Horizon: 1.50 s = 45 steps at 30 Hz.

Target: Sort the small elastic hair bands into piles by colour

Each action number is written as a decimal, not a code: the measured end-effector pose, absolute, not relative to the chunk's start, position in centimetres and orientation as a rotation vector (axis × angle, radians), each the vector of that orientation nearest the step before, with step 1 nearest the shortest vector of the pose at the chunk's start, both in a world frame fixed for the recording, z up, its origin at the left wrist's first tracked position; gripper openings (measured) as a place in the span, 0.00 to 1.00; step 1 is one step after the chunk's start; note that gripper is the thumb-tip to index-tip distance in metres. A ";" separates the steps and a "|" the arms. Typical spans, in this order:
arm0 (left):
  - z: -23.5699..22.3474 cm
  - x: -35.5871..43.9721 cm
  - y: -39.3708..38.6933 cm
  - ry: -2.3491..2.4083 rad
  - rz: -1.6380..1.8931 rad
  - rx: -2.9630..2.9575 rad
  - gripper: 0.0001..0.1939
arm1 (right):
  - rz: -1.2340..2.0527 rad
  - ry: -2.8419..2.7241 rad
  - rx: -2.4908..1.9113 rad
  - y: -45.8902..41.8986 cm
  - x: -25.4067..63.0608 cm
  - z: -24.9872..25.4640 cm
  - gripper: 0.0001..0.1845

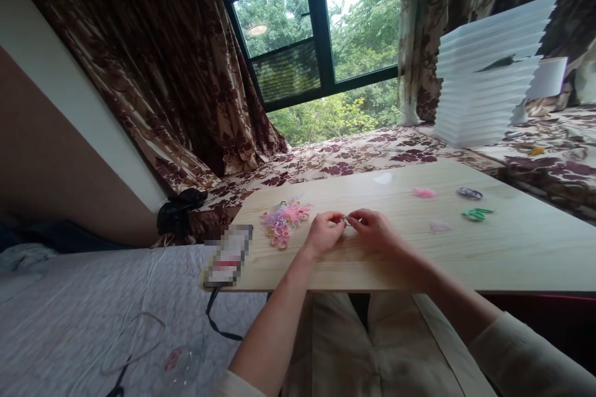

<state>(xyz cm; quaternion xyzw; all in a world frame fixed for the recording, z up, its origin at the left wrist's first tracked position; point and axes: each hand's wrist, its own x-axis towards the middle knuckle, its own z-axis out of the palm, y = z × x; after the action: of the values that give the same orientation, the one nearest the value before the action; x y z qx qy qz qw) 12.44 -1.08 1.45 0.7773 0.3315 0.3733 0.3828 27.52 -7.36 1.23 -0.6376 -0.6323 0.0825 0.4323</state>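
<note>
My left hand (pixel 325 233) and my right hand (pixel 370 228) meet over the middle of the wooden board. Their fingertips pinch a small pale green hair tie (pixel 345 218) between them, mostly hidden by the fingers. Left of my hands lies a loose pile of small hair ties (pixel 286 220) in pink, lilac, yellow and other colours. On the right side are separate little groups: pink hair ties (pixel 423 193), dark purple-grey ones (pixel 469 193), green ones (pixel 477 214) and pale pink ones (pixel 439 227).
A phone-like device (pixel 229 255), blurred out, rests at the board's left corner with a dark strap hanging down. The light wooden board (pixel 526 254) spans my lap. Behind it stand a white pleated lampshade-like object (pixel 484 80) and a window. White cables (pixel 139 316) lie on the bed at left.
</note>
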 end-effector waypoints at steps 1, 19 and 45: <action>1.4 12.5 -1.1 0.855 0.965 1.979 0.05 | 0.214 -1.574 -1.589 -7.4 27.5 1.3 0.13; 0.8 11.9 -0.3 1.029 1.086 1.972 0.10 | 0.334 -1.421 -1.538 -6.9 27.9 0.4 0.14; -0.3 11.8 -0.7 1.127 1.219 2.204 0.07 | -0.368 -1.346 -2.167 -19.2 47.5 3.7 0.09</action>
<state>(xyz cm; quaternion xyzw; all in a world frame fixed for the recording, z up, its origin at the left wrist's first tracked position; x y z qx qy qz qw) 11.84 -0.67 -0.27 0.7842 0.4009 0.4339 0.1900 47.48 -19.17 3.71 -0.8075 -0.5015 -0.1372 0.2786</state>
